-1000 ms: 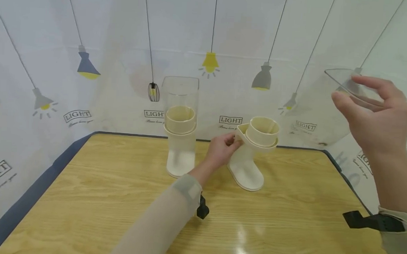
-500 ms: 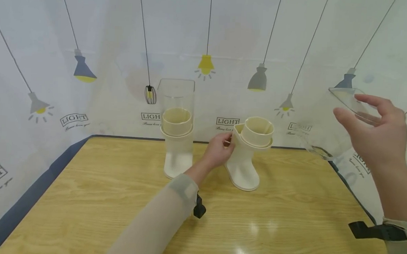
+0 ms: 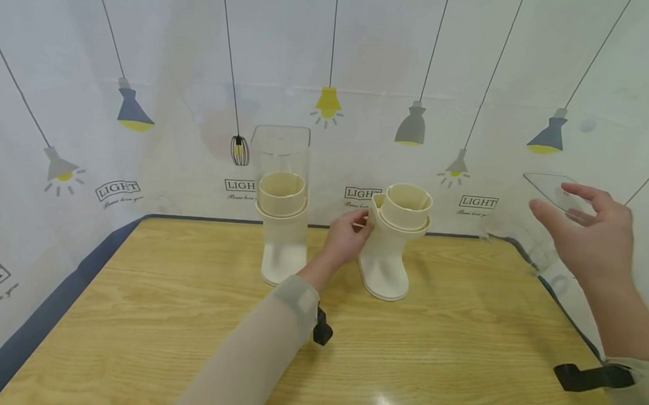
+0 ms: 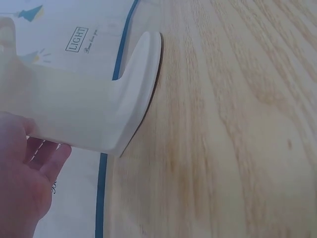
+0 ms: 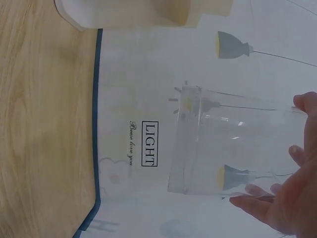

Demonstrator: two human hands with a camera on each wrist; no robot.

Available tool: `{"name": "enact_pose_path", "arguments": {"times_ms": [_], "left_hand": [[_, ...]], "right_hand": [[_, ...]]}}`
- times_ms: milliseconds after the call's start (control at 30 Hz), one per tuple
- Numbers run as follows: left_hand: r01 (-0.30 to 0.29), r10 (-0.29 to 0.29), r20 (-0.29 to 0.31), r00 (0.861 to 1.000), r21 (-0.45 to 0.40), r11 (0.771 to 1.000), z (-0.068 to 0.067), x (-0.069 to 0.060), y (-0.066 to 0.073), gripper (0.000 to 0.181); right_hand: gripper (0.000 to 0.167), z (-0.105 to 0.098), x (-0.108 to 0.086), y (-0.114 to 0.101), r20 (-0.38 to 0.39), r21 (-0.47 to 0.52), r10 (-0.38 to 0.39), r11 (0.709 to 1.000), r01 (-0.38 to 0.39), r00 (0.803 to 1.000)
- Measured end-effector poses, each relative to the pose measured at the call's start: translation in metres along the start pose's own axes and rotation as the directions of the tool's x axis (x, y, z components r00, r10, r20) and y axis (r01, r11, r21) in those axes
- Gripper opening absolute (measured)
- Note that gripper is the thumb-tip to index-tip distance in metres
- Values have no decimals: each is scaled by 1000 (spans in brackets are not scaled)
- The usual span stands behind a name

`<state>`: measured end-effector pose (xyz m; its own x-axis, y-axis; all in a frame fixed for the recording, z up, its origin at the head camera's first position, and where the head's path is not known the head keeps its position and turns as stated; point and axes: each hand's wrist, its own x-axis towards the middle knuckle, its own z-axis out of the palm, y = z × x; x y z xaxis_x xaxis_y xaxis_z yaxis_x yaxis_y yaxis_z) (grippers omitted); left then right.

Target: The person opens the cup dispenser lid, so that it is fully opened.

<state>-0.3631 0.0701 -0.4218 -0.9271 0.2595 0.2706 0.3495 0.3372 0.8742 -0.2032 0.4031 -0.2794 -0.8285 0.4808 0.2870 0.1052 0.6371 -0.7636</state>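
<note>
Two-handed fitting, apparently: steadies the cream base (image 3: 384, 256) near the far edge of the worktop (image 3: 460, 341), pinching its side between thumb and fingers of the outstretched left hand (image 3: 347, 237); grasps the clear container (image 5: 233, 148) by its upper end with the raised right hand (image 3: 595, 238), aloft near the far right corner. Likely calls for centring over the cream ring (image 3: 405, 218), then lowering upright.
</note>
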Motion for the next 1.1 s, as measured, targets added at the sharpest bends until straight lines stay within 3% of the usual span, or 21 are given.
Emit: {"name": "enact_pose_path", "arguments": {"times_ms": [367,633,867,1100], "left_hand": [[22,-22,-10,1000,2,1000,3,3,0,42],[24,-24,-14,1000,-4,1000,7,5,0,43],[31,-31,-15,999,-2,1000,7,5,-1,43],[-11,12,-30,999,16,1000,8,6,-3,41]], "right_hand": [[80,16,12,41,93,32,50,998,-53,994],[90,33,20,68,139,-22,59,998,-57,988],[102,50,24,82,168,-44,106,994,-100,980],[101,61,26,88,162,-92,95,992,-81,982]]}}
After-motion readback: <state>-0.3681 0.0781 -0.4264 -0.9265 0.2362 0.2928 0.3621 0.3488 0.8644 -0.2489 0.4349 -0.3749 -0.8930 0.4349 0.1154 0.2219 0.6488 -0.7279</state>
